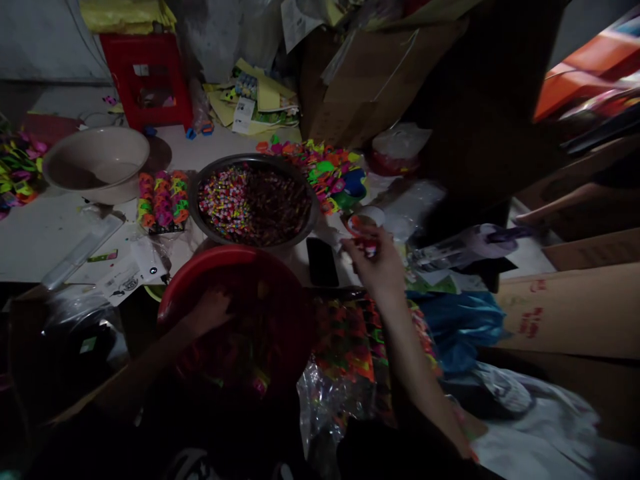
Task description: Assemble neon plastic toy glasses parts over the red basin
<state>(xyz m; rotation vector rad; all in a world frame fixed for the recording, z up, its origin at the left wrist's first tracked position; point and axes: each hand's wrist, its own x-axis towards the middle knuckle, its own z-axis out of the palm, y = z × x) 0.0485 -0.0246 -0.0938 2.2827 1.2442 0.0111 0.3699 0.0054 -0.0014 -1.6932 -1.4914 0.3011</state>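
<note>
My left hand (211, 311) reaches over the rim into a large red basin (173, 283). Its fingers look loosely stretched out, and nothing shows in them. Dim, colourful small pieces (255, 373) lie in the bottom of that basin. On the right, my right hand (380, 263) is closed beside a small white round container (373, 217). A small red-and-white thing shows by its fingers, too blurred to name. Just left of this hand, a dark phone (323, 262) lies flat on the table. Behind the red basin stands a metal bowl (193, 200) with multicoloured beads and dark brown pieces.
Bright plastic pieces (325, 167) are heaped behind the bowl. At left are a pale basin (100, 157), stacked colourful clips (163, 200) and a red stool (147, 80). Cardboard boxes (570, 310) and plastic bags crowd the right. A clear bag (340, 393) hangs below the table edge.
</note>
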